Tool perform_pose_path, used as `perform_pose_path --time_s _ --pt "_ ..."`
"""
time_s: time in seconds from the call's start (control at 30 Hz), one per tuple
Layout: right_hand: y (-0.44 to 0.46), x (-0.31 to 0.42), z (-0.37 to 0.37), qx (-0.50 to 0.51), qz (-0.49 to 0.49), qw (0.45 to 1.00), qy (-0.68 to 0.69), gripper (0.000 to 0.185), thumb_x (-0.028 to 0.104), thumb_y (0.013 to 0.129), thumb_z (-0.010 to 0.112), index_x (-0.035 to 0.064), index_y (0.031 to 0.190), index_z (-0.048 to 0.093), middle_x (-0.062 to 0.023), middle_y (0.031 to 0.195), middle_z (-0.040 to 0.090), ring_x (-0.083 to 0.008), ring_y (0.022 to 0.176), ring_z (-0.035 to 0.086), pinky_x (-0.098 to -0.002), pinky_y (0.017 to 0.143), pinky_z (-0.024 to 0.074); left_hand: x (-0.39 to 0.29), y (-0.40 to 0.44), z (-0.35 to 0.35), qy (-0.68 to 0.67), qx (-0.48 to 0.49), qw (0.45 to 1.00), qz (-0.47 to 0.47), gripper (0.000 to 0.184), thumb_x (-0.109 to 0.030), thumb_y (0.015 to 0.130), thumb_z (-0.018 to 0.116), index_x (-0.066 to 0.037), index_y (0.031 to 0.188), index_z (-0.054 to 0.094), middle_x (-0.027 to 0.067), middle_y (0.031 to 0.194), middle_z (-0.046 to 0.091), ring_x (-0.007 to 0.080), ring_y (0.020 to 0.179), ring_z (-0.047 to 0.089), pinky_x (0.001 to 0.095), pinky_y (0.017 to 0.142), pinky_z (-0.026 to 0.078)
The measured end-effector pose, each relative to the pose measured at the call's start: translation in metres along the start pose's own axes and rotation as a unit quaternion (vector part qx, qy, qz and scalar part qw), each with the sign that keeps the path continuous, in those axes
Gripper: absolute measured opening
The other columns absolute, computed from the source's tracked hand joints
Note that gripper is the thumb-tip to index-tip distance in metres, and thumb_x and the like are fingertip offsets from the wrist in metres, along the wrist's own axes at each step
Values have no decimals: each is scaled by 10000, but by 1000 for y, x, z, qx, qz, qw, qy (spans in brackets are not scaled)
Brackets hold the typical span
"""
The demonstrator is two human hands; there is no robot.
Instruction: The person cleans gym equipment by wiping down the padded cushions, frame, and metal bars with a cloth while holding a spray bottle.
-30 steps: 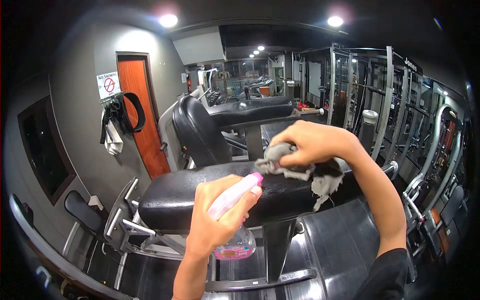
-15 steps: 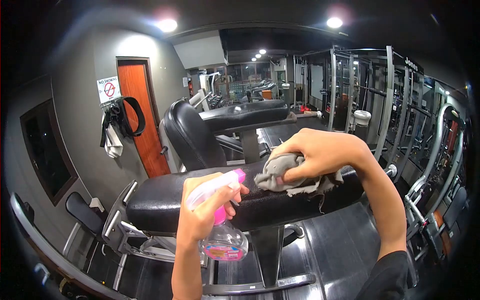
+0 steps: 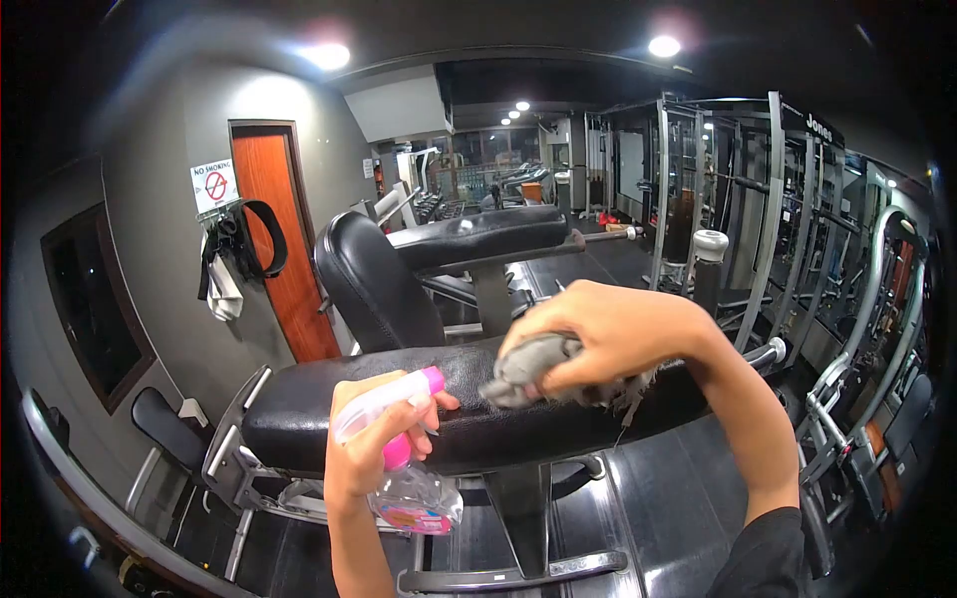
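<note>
Rag (image 3: 538, 359) sits at the centre of the frame, on or just above the black pad (image 3: 289, 404), its left end blurred, which suggests it is moving. The right hand (image 3: 608, 324) has its grip closed on it, hiding part of it. The left hand (image 3: 351, 453) is wrapped around the spray bottle (image 3: 414, 493), blocking some of the pad's near side. Behind stands an upright backrest (image 3: 371, 284); a door (image 3: 274, 214) is upper left.
</note>
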State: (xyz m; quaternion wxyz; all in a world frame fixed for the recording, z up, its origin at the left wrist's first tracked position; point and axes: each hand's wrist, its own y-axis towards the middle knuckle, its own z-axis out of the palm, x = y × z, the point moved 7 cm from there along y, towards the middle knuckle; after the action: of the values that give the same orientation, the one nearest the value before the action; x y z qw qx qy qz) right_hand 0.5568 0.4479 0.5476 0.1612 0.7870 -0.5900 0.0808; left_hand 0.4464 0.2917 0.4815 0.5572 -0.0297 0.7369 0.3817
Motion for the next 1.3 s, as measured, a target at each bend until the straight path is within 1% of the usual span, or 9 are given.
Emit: perform_pose_path --time_s 0.13,0.37,0.6,0.77,0.87,1.03,1.13,1.2,1.3 --pt "-14 -7 -8 -4 12 1000 -12 371 226 812 687 24 1123 682 -145 1012 721 -288 915 694 -351 848 521 1 0 -2 -4 0 1000 1 338 -227 837 596 99 809 680 158 770 688 133 527 612 249 481 493" --pt "9 -51 -5 -97 165 967 -167 319 331 846 661 97 1059 704 -189 975 707 -355 940 669 -431 840 516 2 0 -2 -13 9 1000 -11 319 -201 833 597 106 809 681 161 767 685 131 529 614 245 476 488" --pt "-8 -16 -2 -29 27 999 2 374 124 776 676 20 1134 669 -158 1073 702 -298 986 680 -359 909 507 4 6 -4 -30 37 998 -36 314 -196 832 594 107 822 678 146 738 681 136 522 621 250 461 488" --pt "-37 -18 -15 1 119 993 7 361 159 779 678 37 1118 688 -138 1062 713 -288 957 688 -353 889 513 7 9 -5 -55 49 996 -43 306 -197 830 594 97 815 675 147 743 683 142 528 627 252 460 492" --pt "-39 -45 -26 -50 182 978 -86 329 231 800 683 58 1080 694 -151 1036 707 -320 950 675 -383 857 511 8 10 -5 -63 54 995 -49 300 -200 830 594 88 814 675 151 753 686 145 526 628 251 459 493" --pt "-18 -61 -11 -157 176 954 -186 315 309 831 650 120 1082 680 -137 1052 696 -341 1005 644 -439 880 509 11 10 -5 -71 42 996 -43 297 -206 832 592 79 812 676 150 759 686 147 524 626 249 458 490" --pt "-23 -42 -11 -165 151 963 -148 301 259 822 656 100 1077 683 -147 1041 701 -344 988 653 -422 870 514 11 8 -5 -66 33 996 -42 298 -205 833 589 79 811 676 145 750 683 142 521 621 251 459 491" --pt "-30 -21 -8 -96 79 992 -14 307 199 799 661 77 1080 686 -157 1038 705 -335 975 666 -392 873 514 10 7 -5 -64 22 997 -37 291 -200 834 598 79 813 677 141 737 679 133 517 615 250 459 487" --pt "-51 -2 -11 -28 66 997 20 364 165 767 681 47 1111 683 -152 1037 714 -296 968 685 -362 886 513 7 5 -4 -52 3 998 -32 273 -181 834 609 83 824 678 134 736 676 126 515 608 247 464 484"
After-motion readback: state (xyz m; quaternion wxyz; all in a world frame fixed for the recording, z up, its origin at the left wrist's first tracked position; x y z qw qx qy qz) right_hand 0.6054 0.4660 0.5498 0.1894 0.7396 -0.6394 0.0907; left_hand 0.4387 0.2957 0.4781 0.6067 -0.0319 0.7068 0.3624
